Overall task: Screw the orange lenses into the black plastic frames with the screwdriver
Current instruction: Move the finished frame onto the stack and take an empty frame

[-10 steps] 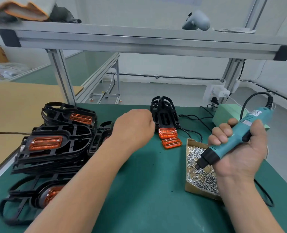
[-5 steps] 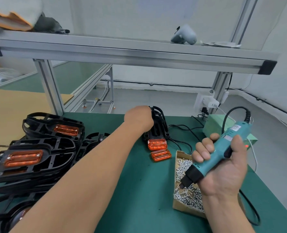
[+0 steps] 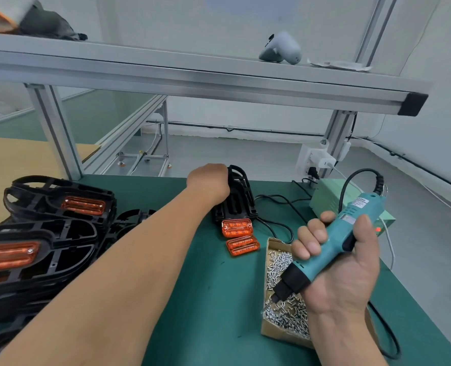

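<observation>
My left hand reaches far across the green mat and grips the top of an upright stack of black plastic frames. Two loose orange lenses lie just in front of that stack. My right hand is closed around the teal electric screwdriver, whose black tip points down-left over a cardboard box of silver screws. At the left sits a pile of black frames with orange lenses fitted.
A pale green power unit with black cables stands at the back right of the mat. An aluminium shelf beam crosses overhead on two posts. A wooden board lies at the far left.
My left hand has moved forward from mid-table to the upright frame stack and closed on it. The right hand with the screwdriver has stayed over the screw box; the view has shifted right.
</observation>
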`<state>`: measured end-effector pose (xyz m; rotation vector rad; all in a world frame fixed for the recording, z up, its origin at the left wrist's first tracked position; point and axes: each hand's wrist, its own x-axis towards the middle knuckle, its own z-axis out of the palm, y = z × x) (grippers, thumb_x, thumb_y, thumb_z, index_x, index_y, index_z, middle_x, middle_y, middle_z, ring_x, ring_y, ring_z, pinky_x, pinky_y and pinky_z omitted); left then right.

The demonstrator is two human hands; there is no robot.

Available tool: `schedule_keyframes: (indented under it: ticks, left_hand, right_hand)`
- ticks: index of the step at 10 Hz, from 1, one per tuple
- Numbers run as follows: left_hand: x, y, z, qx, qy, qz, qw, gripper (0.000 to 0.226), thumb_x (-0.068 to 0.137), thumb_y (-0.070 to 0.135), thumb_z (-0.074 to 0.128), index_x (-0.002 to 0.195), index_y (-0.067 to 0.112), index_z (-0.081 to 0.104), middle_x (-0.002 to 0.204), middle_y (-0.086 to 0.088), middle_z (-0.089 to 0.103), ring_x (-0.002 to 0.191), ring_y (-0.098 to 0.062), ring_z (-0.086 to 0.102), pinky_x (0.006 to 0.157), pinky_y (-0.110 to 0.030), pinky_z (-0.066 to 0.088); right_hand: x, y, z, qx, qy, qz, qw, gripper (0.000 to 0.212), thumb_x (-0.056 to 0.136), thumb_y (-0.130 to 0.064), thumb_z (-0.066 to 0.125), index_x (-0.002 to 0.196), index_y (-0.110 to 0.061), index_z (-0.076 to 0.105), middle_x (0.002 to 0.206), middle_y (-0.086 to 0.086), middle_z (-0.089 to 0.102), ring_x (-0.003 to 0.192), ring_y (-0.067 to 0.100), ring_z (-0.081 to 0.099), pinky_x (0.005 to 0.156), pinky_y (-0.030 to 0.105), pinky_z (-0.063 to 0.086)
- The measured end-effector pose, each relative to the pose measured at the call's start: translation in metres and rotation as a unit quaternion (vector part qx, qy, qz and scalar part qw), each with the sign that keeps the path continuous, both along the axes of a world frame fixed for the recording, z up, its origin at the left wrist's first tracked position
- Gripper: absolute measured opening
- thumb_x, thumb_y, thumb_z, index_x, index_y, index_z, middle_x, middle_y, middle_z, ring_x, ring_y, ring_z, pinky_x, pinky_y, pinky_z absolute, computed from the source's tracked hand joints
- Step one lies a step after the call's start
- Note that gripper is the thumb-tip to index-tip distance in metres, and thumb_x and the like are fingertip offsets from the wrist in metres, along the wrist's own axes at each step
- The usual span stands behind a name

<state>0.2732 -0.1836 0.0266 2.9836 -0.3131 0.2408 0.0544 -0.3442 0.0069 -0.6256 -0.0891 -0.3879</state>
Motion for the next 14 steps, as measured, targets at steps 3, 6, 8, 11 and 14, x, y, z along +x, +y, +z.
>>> schedule_keyframes:
  ticks: [3, 6, 8, 11, 14]
  left_hand:
    - [0.001, 0.004, -0.002, -0.043, -0.004, 0.013, 0.999, 0.019, 0.09, 0.008, 0.056, 0.073, 0.013, 0.05, 0.073, -0.004, 0.056, 0.061, -0.021, 0.052, 0.052, -0.028, 0.035]
    - [-0.004, 0.021, 0.01, -0.079, 0.02, 0.016, 0.997, 0.019, 0.088, 0.018, 0.059, 0.071, 0.013, 0.051, 0.07, -0.003, 0.054, 0.06, -0.021, 0.051, 0.052, -0.025, 0.034]
    - [-0.013, 0.034, 0.015, -0.12, -0.008, 0.039, 0.992, 0.016, 0.084, 0.021, 0.061, 0.072, 0.012, 0.055, 0.072, -0.005, 0.06, 0.062, -0.022, 0.056, 0.053, -0.025, 0.035]
    - [-0.043, 0.058, 0.02, -0.208, 0.001, 0.052, 0.977, 0.032, 0.086, 0.022, 0.061, 0.06, 0.014, 0.044, 0.058, -0.001, 0.046, 0.053, -0.022, 0.044, 0.05, -0.027, 0.027]
    - [-0.131, 0.062, 0.017, -0.186, 0.027, -0.019, 0.982, 0.045, 0.085, 0.03, 0.062, 0.054, 0.018, 0.032, 0.049, 0.003, 0.029, 0.047, -0.021, 0.03, 0.049, -0.03, 0.022]
  right_hand:
    - [0.002, -0.001, 0.0, -0.001, 0.002, 0.001, 1.0, 0.04, 0.104, -0.054, 0.048, 0.097, -0.015, 0.058, 0.075, -0.001, 0.041, 0.057, 0.013, 0.04, 0.05, 0.025, 0.041]
    - [0.001, 0.001, 0.001, -0.008, 0.002, -0.001, 1.0, 0.04, 0.104, -0.054, 0.047, 0.096, -0.015, 0.057, 0.075, -0.001, 0.041, 0.057, 0.013, 0.039, 0.05, 0.026, 0.04]
    - [0.001, 0.0, 0.0, -0.009, -0.003, 0.002, 1.0, 0.041, 0.103, -0.054, 0.047, 0.096, -0.015, 0.057, 0.075, -0.001, 0.041, 0.057, 0.013, 0.04, 0.05, 0.026, 0.04]
    - [0.001, -0.002, 0.0, -0.007, -0.002, 0.004, 1.0, 0.04, 0.103, -0.054, 0.049, 0.095, -0.016, 0.059, 0.075, -0.001, 0.042, 0.058, 0.013, 0.04, 0.051, 0.026, 0.04]
    - [-0.001, -0.003, 0.003, 0.005, -0.001, 0.008, 1.0, 0.042, 0.103, -0.056, 0.048, 0.095, -0.016, 0.059, 0.076, -0.002, 0.041, 0.058, 0.012, 0.039, 0.052, 0.025, 0.039]
